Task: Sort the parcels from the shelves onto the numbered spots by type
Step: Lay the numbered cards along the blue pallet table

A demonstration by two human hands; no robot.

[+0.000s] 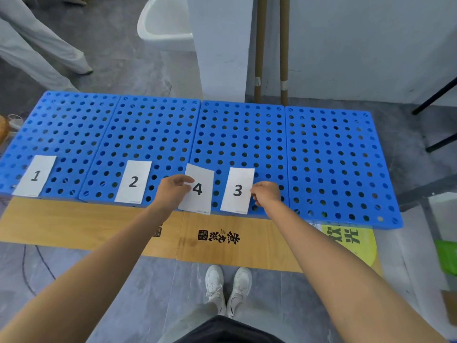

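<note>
Four blue perforated panels (333, 157) lie side by side in a row, and their near edge rests on flat wooden boards (74, 224) on the grey floor. Along this near edge there are white paper cards with numbers. The card 1 (35, 175) lies flat on the leftmost panel and the card 2 (133, 181) lies flat on the second panel. The card 4 (201, 194) and the card 3 (238, 190) are both over the third panel, just beside each other, with 4 to the left of 3. The left hand (173, 191) pinches the left edge of the card 4 between thumb and curled fingers, and this card is tilted a little, its lower end reaching past the panel edge. The right hand (265, 194) has its fingers curled at the right edge of the card 3 and pinches it there, while the card lies almost flat on the panel. The fourth panel, on the far right, carries no card. Under the arms, two white shoes (228, 288) stand on the floor. Behind the panels stand a white pillar (222, 45) and two brown cardboard tubes (259, 58) against the wall. At the top left, the light trouser legs (37, 45) of another person are visible.
</note>
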